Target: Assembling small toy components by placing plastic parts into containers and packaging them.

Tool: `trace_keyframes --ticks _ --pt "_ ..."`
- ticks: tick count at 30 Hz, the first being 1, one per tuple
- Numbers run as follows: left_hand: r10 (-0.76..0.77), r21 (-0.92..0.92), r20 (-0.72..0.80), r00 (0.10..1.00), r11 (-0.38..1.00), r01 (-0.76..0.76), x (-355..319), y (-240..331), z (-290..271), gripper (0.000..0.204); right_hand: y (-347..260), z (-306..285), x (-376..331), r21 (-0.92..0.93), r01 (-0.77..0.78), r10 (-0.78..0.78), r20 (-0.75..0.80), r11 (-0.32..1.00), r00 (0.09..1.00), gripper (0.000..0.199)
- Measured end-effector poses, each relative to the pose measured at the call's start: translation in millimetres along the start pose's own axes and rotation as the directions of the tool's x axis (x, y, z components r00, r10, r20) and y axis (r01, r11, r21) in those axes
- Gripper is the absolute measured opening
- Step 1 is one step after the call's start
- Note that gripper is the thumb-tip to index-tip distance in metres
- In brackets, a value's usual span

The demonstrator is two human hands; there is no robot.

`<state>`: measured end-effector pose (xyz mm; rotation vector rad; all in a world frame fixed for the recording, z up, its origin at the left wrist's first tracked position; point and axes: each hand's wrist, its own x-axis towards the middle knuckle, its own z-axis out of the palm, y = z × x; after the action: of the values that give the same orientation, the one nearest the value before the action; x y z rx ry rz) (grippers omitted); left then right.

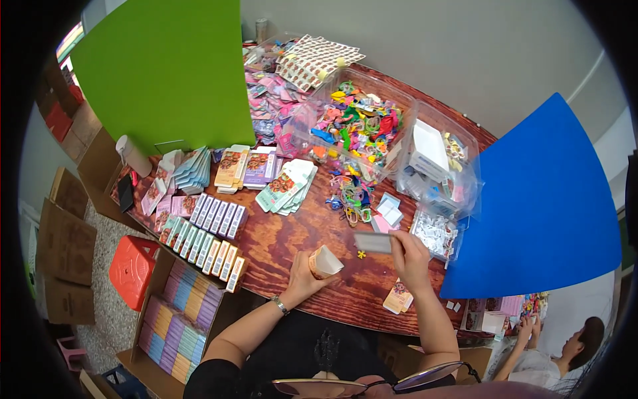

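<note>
Small packing workshop, wooden table, trinket bins, stacked cartons

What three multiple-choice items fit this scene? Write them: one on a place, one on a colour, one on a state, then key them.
1. Where is the red stool?
A. On the wooden table
B. On the floor left of the table
C. Inside a clear bin

2. What colour is the big board at the right?
A. Blue
B. Yellow
C. Black

3. How does the left hand stand?
A. Flat and empty on the table
B. Out of view
C. Closed around a small open-topped packet

Answers:
1 B, the stool stands on the speckled floor beside the wooden table.
2 A, the board is plain blue; the one at upper left is green.
3 C, its fingers wrap the packet, while the right hand pinches a flat grey card.
</note>
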<state>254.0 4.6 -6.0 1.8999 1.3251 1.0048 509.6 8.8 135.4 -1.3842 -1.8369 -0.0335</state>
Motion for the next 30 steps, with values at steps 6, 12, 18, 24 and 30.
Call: trace_keyframes --ticks 6,12,18,24,30 --pt "0.064 0.046 -0.076 0.995 0.997 -0.060 0 8 -3 0.078 -48 17 -15 0.148 0.027 -0.031 0.023 0.989 0.999 0.015" --pt "0.130 0.080 -0.116 0.985 0.989 -0.121 -8 0 -6 0.071 -50 30 -19 0.061 0.217 -0.225 0.244 0.974 0.943 0.027" --pt "0.179 0.143 -0.059 0.982 0.975 -0.170 -10 6 -5 0.066 -59 63 -39 -0.030 0.287 -0.266 0.298 0.957 0.917 0.034" --pt "0.076 0.160 -0.056 0.996 0.985 -0.066 -13 -10 -17 0.066 10 97 -16 0.171 -0.025 -0.003 0.166 0.985 0.986 0.029" --pt "0.036 0.161 -0.020 0.999 0.986 -0.032 -15 -17 -8 0.070 91 165 -18 -0.276 -0.130 0.218 0.315 0.952 0.924 0.020"
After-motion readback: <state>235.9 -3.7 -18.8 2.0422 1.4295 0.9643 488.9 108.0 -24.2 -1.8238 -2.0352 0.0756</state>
